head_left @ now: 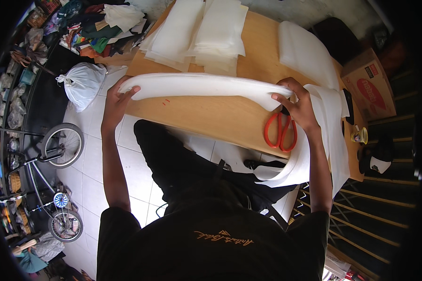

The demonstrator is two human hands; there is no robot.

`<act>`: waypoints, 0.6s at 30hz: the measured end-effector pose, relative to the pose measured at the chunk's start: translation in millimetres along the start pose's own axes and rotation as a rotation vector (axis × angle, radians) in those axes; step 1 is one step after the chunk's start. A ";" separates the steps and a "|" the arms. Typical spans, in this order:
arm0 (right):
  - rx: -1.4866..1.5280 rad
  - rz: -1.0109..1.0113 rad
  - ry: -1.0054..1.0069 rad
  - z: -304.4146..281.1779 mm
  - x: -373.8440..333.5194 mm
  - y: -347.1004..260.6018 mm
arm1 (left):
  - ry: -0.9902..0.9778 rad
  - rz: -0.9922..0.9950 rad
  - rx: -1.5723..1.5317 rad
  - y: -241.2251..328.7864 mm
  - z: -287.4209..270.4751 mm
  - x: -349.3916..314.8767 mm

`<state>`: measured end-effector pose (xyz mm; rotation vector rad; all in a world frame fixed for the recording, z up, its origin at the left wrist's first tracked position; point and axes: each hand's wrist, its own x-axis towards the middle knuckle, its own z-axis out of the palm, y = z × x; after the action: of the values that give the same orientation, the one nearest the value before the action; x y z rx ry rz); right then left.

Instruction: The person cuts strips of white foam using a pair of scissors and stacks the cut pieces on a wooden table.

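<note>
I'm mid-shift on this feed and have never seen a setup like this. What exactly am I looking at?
There's no machine here: a person works with a bare left hand and right hand. The one picture comes from a wide fisheye camera on their head, looking down, so straight edges curve near the rim. Picture left is the person's left.

Each hand pinches one end of a long white strip, stretched between them over the wooden table. Red-handled scissors lie near the right hand. Toward the table's far side are pale, translucent sheets and a bulkier white piece.
</note>
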<state>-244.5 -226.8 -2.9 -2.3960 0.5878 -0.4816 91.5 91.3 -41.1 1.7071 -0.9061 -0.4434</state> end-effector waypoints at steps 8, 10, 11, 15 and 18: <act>-0.167 -0.050 0.001 3.6 4.1 -6.8 | -0.032 -0.109 -0.053 -25.8 -3.8 2.2; 0.085 0.146 -0.070 -1.4 6.9 -10.0 | -0.018 -0.135 -0.196 -17.6 -2.9 2.4; 0.193 0.193 -0.083 -3.8 8.6 -11.4 | -0.007 -0.139 -0.220 -18.2 -3.4 4.4; 0.511 0.369 -0.210 3.0 10.2 -14.8 | -0.011 -0.138 -0.136 -20.3 -19.8 14.2; 0.362 0.388 -0.229 30.5 8.5 -12.8 | 0.046 -0.087 0.195 -28.8 -26.4 18.1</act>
<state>-219.5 -207.5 -15.6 -1.9003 0.7659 -0.1265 131.2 97.8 -56.6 1.9325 -0.8666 -0.3814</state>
